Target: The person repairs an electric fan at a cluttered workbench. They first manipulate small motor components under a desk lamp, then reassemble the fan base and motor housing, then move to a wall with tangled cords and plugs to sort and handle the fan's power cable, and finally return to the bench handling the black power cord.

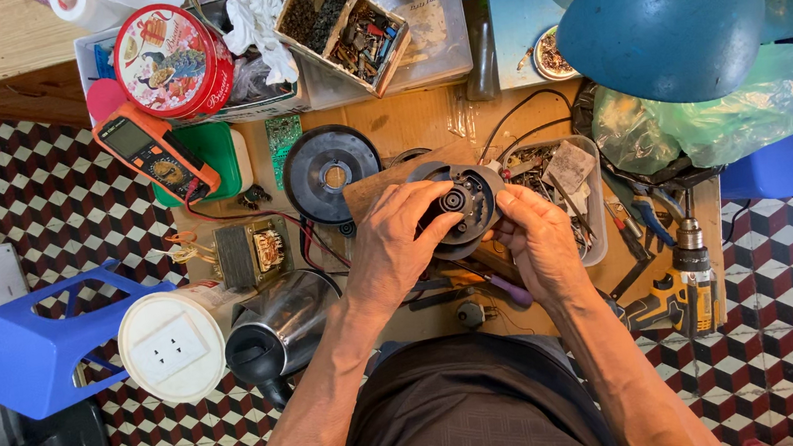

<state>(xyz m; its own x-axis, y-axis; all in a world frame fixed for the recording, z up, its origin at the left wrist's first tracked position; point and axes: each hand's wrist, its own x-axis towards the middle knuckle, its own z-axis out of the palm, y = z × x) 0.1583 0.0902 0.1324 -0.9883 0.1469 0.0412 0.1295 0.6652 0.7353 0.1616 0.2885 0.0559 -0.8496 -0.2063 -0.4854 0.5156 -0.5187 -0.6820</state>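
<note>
Over the worktop's point(409, 121) near middle, a round black base point(460, 207) is held up between both hands. The left hand point(399, 243) is closed on its left rim, fingers point(429, 199) curled over the top edge. The right hand point(539, 236) is closed on the right rim, fingertips point(507, 201) pressed to the edge. The base's inner face, with a central ring, is turned up toward the camera.

Just behind the base, a flat black disc point(330, 173) is laid on the worktop. Right of the base, a grey tray point(598, 218) of small parts is seen. Near the left edge, a transformer point(254, 253) is set, with red and black leads run to an orange multimeter point(156, 152) farther back. A steel kettle point(279, 330) is placed at the near left corner, touching a white socket reel point(175, 346). At the back left, a red round tin point(173, 61) is propped in a box; beside it, a carton point(342, 23) of screws and bits is tilted. A cordless drill point(681, 284) is laid at the near right edge. A blue lamp shade point(665, 29) is hung over the back right corner, a green bag point(706, 119) below it. A blue stool point(39, 348) is stood on the tiled floor, left.
</note>
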